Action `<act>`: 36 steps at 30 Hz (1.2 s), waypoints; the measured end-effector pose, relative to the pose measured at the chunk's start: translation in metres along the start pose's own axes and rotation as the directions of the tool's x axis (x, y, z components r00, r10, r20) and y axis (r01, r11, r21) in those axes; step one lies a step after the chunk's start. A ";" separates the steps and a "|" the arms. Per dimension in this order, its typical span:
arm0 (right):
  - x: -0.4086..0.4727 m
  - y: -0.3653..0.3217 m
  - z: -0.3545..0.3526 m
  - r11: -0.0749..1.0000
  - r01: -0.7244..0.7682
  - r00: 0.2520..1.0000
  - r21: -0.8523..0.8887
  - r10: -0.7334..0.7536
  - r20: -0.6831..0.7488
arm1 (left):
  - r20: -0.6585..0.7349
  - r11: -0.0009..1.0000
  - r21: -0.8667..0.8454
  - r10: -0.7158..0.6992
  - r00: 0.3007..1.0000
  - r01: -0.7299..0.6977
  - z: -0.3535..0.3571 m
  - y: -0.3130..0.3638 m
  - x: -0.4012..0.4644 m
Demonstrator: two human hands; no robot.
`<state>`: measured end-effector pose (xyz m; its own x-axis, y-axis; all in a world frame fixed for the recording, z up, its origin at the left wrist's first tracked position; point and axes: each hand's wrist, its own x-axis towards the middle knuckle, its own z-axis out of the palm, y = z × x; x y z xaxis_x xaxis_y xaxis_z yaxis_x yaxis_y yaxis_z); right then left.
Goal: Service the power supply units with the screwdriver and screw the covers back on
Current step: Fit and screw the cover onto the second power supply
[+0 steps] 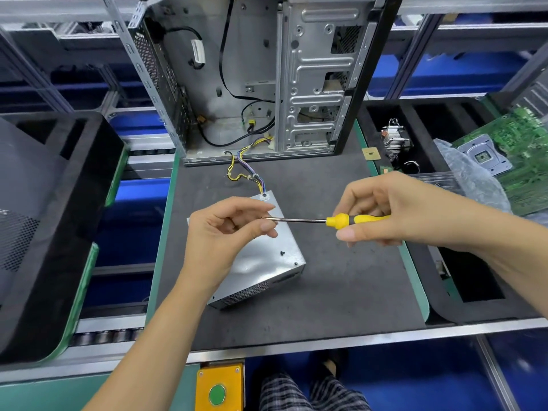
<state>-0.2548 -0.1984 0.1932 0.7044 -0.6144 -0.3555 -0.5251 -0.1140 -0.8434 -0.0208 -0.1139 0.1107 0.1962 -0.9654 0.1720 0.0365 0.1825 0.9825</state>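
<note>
Near edge of the bench: yellow box with a green button (217,395). Left hand (221,232) fingers curled, pinching at the screwdriver tip; whether a screw sits there, cannot tell. Right hand (394,209) grips the yellow-handled screwdriver (332,221), held level. Below the hands, power supply unit (267,262) lies mid-mat (341,292), a loose black screw (282,253) on its cover. Far edge: open computer case (267,78).

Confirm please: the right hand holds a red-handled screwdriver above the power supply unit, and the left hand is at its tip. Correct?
Not quite: the head view shows the screwdriver handle is yellow, not red. The right hand does hold it above the power supply unit, with the left hand at its tip.
</note>
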 end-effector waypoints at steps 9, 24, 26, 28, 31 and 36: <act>-0.009 -0.006 -0.013 0.931 0.015 0.998 -0.365 -0.034 -0.047 | 0.229 0.910 0.400 0.014 0.973 -0.108 -0.006 -0.015 -0.010; 0.005 -0.025 0.017 0.040 0.111 0.987 -0.993 -0.118 0.105 | 0.307 0.569 0.769 0.071 0.949 -0.292 0.014 -0.042 -0.024; 0.007 -0.024 0.018 0.020 0.119 0.987 -0.993 -0.112 0.116 | 0.319 0.558 0.775 0.059 0.946 -0.297 0.013 -0.043 -0.024; 0.006 -0.023 0.018 0.022 0.126 0.986 -0.992 -0.110 0.123 | 0.320 0.555 0.779 0.048 0.946 -0.292 0.012 -0.043 -0.024; 0.006 -0.021 0.018 0.026 0.132 0.985 -0.991 -0.113 0.129 | 0.326 0.560 0.776 0.037 0.945 -0.290 0.012 -0.043 -0.023; 0.006 -0.021 0.020 0.024 0.127 0.987 -0.992 -0.097 0.124 | 0.337 0.564 0.771 0.034 0.941 -0.296 0.013 -0.043 -0.024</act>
<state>-0.2296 -0.1837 0.2009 0.8060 -0.4986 -0.3190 -0.3965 -0.8549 0.3344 -0.0393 -0.1013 0.0657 -0.1439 -0.9650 0.2193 -0.7928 0.2450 0.5581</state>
